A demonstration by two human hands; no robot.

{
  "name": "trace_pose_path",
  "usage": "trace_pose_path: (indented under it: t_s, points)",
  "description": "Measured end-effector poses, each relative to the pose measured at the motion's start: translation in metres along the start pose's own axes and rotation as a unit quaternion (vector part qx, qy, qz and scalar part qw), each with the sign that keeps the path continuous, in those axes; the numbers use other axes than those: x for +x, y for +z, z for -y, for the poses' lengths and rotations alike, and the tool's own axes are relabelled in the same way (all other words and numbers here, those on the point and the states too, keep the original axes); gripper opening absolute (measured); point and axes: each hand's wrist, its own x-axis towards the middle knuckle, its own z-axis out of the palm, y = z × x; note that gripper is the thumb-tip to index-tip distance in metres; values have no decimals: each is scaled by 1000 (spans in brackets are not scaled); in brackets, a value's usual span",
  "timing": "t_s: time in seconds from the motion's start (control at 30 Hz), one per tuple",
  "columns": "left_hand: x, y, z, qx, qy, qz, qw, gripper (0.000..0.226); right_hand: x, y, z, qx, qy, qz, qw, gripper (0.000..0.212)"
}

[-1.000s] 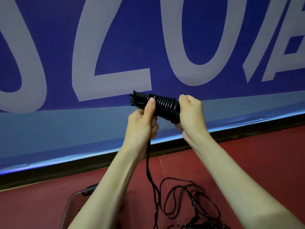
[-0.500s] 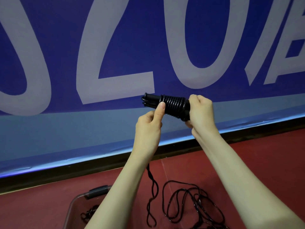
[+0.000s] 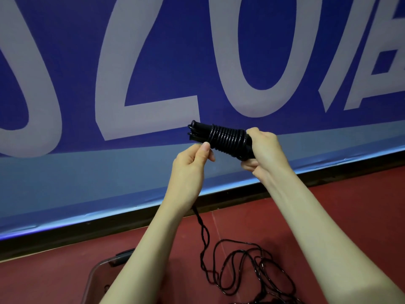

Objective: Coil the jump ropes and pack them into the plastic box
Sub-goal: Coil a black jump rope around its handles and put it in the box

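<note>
Two hands grip jump rope [image 3: 228, 139] (coiled), right hand [image 3: 264, 153] wrapped round, left hand [image 3: 192, 163] pinching, axis near-horizontal

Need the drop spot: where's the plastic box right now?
Head view, bottom left: the plastic box sits on the red floor, partly behind the left forearm, left of the loose rope.

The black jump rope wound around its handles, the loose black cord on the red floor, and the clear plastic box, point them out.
black wound jump rope [image 3: 228, 139], head view, middle of coils.
loose black cord [image 3: 245, 273], head view, tangled loops.
clear plastic box [image 3: 96, 268], head view, rim corner.
</note>
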Motion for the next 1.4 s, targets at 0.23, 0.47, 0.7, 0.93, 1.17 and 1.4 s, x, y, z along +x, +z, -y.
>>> trace_pose_path:
  t_s: [0.23, 0.47, 0.7, 0.93, 1.17, 1.4]
  points:
    - [-2, -15, 15, 73, 66, 94, 991, 30, 1, -16, 9, -16, 93, 117, 989, 32]
    - [5, -34, 53, 304, 182, 134, 925, 34, -1, -31, 16, -148, 86, 221, 960, 33]
    - [3, -40, 53, 417, 271, 157, 853, 34, -10, -24, 15, -382, -5, 276, 882, 39]
    - [-1, -35, 37, 471, 265, 119, 833, 16, -15, -19, 17, -563, -29, 229, 794, 28]
    - [0, -23, 21, 544, 187, 26, 817, 17, -18, -5, 3, -561, -147, 8, 814, 31]
    - [-5, -2, -5, 374, 61, -28, 925, 26, -10, 0, -18, -411, -321, -115, 846, 31]
